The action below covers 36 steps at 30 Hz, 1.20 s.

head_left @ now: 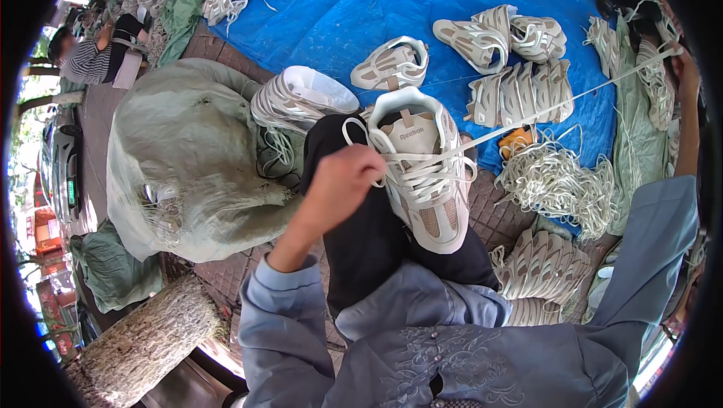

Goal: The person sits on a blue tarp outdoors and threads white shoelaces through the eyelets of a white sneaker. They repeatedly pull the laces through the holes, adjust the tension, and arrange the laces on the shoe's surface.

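A beige and white sneaker rests on my knees, its toe toward me and white laces zigzagging over its tongue. My left hand is closed in a pinch at the sneaker's left side, on the shoelace by the upper eyelets; its fingertips partly hide the lace there. A small lace loop stands up just beyond that hand. From the eyelets, a long white shoelace runs taut up to the far right. There my right hand, arm stretched out, is closed on it near the picture's rim.
A blue tarp with sneakers and nested shoe uppers lies ahead. Loose white laces are heaped right of my knees, near an orange object. At left stand a bulging grey-green sack and a log. Another person sits far left.
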Available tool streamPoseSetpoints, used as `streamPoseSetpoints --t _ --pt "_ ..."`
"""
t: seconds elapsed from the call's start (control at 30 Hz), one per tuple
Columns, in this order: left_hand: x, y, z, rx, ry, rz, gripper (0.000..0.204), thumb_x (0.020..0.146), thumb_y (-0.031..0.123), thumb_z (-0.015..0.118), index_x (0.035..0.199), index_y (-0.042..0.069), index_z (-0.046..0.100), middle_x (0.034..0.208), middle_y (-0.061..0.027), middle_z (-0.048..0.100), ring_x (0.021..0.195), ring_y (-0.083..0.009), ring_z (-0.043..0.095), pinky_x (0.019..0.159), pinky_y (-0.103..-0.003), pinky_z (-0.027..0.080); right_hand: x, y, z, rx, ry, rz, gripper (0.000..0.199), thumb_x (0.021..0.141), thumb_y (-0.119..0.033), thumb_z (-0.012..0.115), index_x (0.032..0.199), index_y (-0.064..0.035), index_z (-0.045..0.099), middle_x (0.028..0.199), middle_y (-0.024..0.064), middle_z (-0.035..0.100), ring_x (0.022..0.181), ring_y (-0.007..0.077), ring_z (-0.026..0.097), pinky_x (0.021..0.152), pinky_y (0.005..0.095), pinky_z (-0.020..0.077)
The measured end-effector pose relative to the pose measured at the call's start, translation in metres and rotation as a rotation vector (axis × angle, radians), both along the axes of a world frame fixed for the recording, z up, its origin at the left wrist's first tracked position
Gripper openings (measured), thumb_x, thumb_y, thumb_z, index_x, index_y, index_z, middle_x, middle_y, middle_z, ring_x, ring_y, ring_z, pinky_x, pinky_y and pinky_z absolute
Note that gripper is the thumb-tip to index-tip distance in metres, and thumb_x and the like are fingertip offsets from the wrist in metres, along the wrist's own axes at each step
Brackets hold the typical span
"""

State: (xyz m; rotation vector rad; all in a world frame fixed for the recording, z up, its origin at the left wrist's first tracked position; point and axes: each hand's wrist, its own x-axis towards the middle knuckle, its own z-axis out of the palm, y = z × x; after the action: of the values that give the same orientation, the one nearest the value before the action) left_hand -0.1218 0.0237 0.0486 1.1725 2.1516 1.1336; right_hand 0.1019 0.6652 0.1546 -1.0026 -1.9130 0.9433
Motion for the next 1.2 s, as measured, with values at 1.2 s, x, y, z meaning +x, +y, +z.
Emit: streamPoseSetpoints --t 1.2 --pt "-0.048 -0.047 0.014 0.162 -0.474 0.473 0.013 0.077 -0.001 0.052 0.086 0.003 0.061 0.068 -0.0026 0.054 0.053 -0.0073 0.048 0.05 -0.021 0.039 -0.098 -0.407 -0.106 -0.254 -0.291 1.194 0.02 0.063 -0.007 0.06 0.083 -0.0031 0.063 0.071 0.0073 0.062 0.06 0.0151 0.059 0.052 0.026 0.0458"
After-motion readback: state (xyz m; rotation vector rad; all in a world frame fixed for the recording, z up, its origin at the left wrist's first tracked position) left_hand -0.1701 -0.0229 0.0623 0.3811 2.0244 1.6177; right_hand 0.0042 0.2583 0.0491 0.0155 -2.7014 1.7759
